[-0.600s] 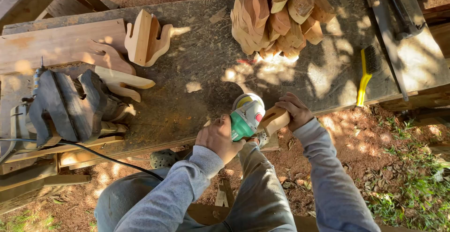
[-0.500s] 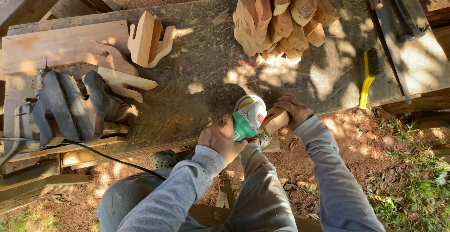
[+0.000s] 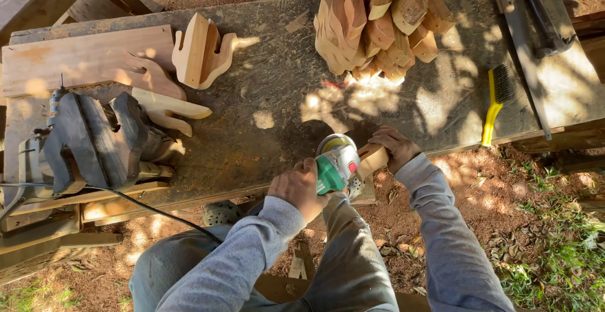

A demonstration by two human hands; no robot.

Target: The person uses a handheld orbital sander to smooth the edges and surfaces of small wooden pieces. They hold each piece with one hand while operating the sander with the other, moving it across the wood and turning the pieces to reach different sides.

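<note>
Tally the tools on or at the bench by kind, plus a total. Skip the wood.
Angle grinder, held in the left hand: 1
Bench vise: 1
Yellow wire brush: 1
Long metal clamp-like tool, top right: 1
Total: 4
The right hand holds a wood piece, not counted.
</note>
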